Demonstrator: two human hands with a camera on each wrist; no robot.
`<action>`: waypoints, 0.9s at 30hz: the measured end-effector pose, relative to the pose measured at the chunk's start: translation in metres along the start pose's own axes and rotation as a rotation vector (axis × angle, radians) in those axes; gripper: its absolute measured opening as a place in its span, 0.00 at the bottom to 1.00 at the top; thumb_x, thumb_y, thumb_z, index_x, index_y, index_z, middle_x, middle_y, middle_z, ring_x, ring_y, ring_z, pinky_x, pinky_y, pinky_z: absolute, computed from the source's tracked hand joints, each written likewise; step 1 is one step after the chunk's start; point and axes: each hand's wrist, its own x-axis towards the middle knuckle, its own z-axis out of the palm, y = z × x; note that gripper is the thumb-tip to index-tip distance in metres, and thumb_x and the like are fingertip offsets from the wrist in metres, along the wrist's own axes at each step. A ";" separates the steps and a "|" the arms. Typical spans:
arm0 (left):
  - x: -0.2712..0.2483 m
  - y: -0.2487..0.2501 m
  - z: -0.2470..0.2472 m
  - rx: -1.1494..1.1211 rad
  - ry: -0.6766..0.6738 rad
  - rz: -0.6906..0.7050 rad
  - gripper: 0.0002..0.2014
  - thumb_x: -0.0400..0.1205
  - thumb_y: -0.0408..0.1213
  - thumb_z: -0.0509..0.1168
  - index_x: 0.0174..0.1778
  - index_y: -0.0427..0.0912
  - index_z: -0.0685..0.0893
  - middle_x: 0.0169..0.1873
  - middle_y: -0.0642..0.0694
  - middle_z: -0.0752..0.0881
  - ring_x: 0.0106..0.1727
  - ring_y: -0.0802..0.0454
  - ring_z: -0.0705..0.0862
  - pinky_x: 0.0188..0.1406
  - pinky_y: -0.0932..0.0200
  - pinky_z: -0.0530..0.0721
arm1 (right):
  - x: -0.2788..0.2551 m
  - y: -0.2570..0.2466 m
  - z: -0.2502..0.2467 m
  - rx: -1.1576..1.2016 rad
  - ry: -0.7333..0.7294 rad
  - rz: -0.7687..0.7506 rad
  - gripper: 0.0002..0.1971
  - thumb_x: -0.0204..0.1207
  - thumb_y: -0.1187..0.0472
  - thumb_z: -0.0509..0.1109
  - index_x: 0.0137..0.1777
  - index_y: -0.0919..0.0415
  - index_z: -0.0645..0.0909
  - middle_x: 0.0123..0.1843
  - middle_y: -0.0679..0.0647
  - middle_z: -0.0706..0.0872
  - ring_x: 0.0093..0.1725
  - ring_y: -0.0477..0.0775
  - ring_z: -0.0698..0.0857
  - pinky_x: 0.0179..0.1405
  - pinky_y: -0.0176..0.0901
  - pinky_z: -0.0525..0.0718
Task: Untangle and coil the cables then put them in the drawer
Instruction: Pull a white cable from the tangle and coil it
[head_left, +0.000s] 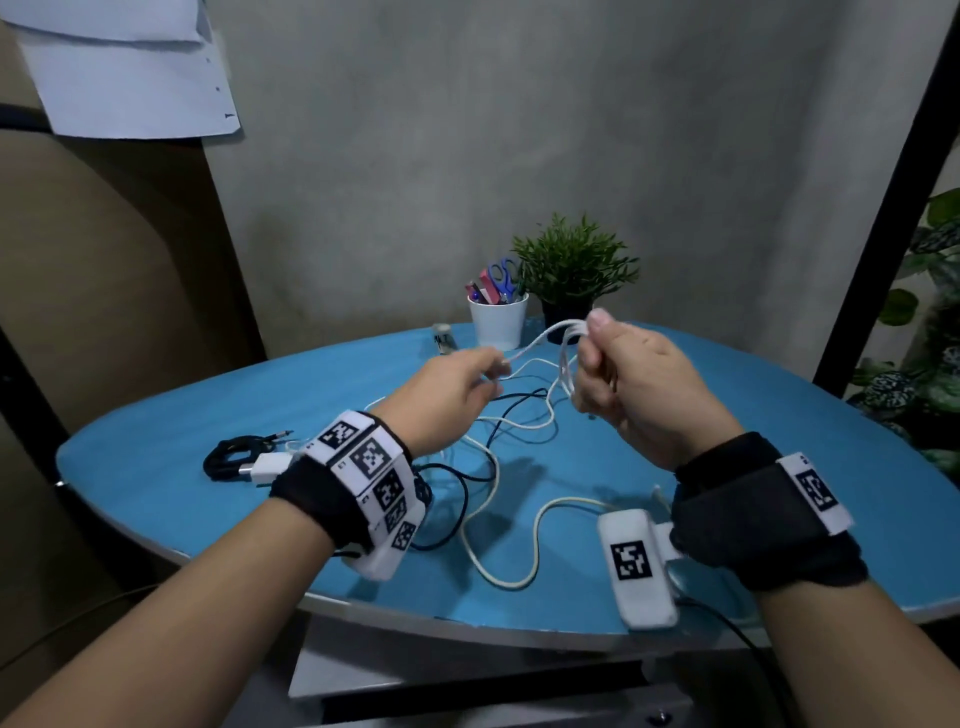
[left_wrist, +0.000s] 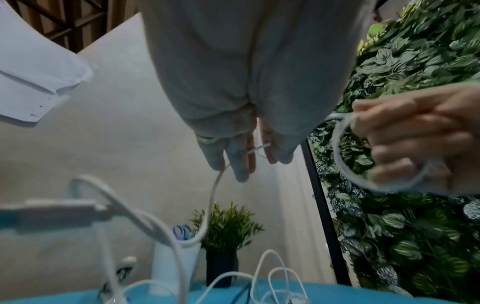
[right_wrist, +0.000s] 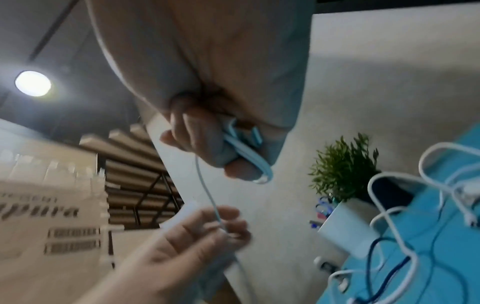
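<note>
Cables lie spread over the blue worktop (head_left: 156, 457): loose white cable (head_left: 540, 358) runs tangle with a dark cable (head_left: 457, 499), and a black coiled cable (head_left: 228, 457) sits apart at the left. Your right hand (head_left: 639, 384) is closed round several white loops held above the worktop; your left hand (head_left: 457, 395) pinches the same white strand just beside it, feeding the next turn. The strand trailing down from your left fingers (left_wrist: 241, 164) joins the heap below, so a hard pull could likely drag the dark cable up with it or tighten a crossing into a knot. Loosen your right grip and the loops may spring open. Keep clear of the white cup (head_left: 497, 321) and potted plant (head_left: 571, 270) behind. No open drawer shows.
</note>
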 end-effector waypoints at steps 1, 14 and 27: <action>-0.003 0.002 0.005 -0.019 -0.048 -0.022 0.08 0.83 0.33 0.58 0.53 0.47 0.80 0.50 0.47 0.87 0.51 0.51 0.86 0.56 0.54 0.82 | -0.001 -0.004 0.002 0.102 0.018 0.008 0.21 0.86 0.54 0.51 0.31 0.59 0.68 0.19 0.53 0.77 0.17 0.49 0.68 0.25 0.43 0.60; -0.024 0.020 0.010 -0.061 -0.168 0.057 0.04 0.83 0.37 0.62 0.44 0.48 0.82 0.33 0.51 0.85 0.34 0.56 0.86 0.36 0.62 0.82 | 0.009 0.020 -0.009 -0.811 0.161 -0.191 0.11 0.83 0.62 0.59 0.48 0.63 0.83 0.52 0.58 0.85 0.53 0.46 0.82 0.49 0.37 0.73; -0.031 0.012 0.006 -0.160 -0.108 -0.005 0.23 0.74 0.46 0.72 0.62 0.59 0.72 0.48 0.59 0.83 0.48 0.58 0.83 0.49 0.60 0.81 | 0.000 0.007 0.005 -0.121 -0.034 0.032 0.21 0.86 0.56 0.55 0.30 0.60 0.73 0.16 0.47 0.64 0.18 0.47 0.61 0.26 0.41 0.68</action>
